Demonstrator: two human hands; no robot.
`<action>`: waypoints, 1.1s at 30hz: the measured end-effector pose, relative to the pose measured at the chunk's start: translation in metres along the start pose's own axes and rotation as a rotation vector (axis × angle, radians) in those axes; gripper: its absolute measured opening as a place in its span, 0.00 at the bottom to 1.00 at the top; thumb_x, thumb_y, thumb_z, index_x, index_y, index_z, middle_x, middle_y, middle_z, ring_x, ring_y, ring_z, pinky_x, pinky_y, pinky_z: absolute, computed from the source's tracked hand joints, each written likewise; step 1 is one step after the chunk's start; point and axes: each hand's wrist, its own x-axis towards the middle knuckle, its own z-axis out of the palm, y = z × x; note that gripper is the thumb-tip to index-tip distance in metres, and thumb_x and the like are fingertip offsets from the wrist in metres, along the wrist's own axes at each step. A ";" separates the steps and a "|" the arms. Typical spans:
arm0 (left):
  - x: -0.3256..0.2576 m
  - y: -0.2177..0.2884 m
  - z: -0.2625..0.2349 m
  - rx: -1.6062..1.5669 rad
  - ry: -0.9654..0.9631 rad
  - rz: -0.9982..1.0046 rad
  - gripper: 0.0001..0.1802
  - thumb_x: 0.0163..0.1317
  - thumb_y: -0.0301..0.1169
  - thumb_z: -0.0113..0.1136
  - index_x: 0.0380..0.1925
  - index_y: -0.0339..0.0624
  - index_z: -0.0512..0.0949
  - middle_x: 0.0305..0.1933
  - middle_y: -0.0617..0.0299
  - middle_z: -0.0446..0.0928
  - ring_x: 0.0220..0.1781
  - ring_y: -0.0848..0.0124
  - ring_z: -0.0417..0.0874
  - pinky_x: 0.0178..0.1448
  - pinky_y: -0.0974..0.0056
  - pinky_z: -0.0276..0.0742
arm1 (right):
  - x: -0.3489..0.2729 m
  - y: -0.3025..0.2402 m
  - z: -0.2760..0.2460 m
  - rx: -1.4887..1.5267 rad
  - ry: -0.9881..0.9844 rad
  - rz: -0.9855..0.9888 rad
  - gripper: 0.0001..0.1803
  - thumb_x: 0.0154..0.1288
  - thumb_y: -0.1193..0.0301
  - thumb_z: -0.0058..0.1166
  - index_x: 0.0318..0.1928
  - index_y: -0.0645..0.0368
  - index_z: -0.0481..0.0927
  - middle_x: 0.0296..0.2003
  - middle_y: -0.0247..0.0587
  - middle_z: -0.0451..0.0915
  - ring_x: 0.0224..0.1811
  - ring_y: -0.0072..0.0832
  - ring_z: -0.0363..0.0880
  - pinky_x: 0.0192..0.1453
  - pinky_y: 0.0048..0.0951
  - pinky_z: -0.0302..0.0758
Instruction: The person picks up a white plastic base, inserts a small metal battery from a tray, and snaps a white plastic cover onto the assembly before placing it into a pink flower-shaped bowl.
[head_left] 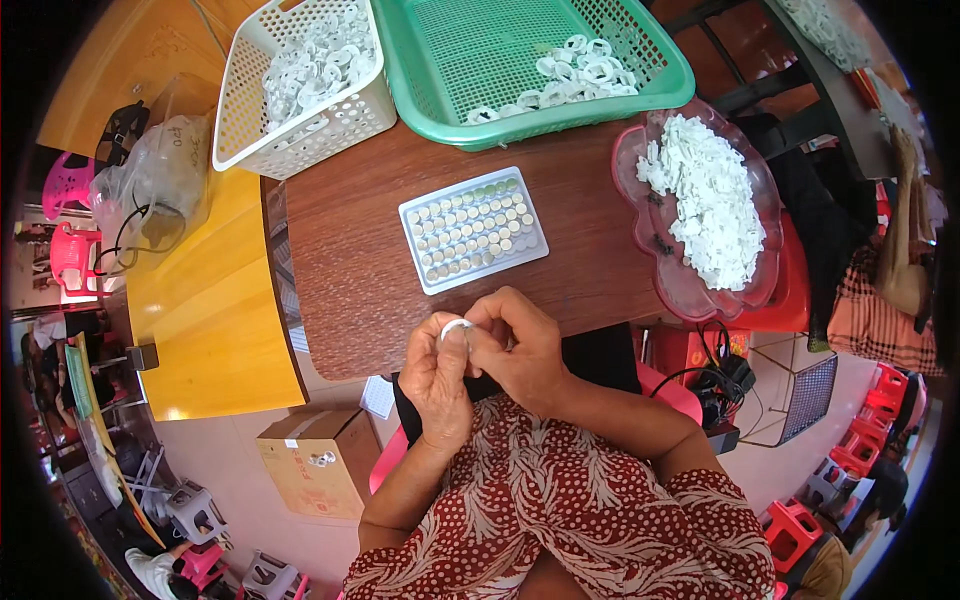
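Between my two hands, close to my body at the table's near edge, is a small white plastic ring (pixel 457 327). My left hand (pixel 436 385) pinches it between thumb and fingers. My right hand (pixel 518 348) has its fingertips pressed together at the ring's right side; whether they hold some small piece too is hidden. Just beyond my hands lies a white tray (pixel 427 284) with rows of small round silvery discs (pixel 470 238). A few slots at its right near corner hold no silvery disc.
A white basket (pixel 300 145) and a green basket (pixel 560 118), both with white ring parts, stand at the back. On the right, a pink flower-shaped dish (pixel 635 190) holds a heap of small white pieces (pixel 710 205). A yellow table (pixel 215 330) adjoins on the left; a cardboard box (pixel 315 465) sits below.
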 end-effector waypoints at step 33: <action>0.001 0.011 -0.014 -0.242 -0.182 -0.301 0.18 0.65 0.24 0.51 0.54 0.29 0.69 0.35 0.53 0.79 0.28 0.71 0.80 0.32 0.72 0.73 | -0.004 -0.012 -0.011 0.478 -0.069 0.325 0.04 0.63 0.80 0.52 0.38 0.66 0.73 0.26 0.34 0.75 0.25 0.14 0.72 0.28 0.18 0.71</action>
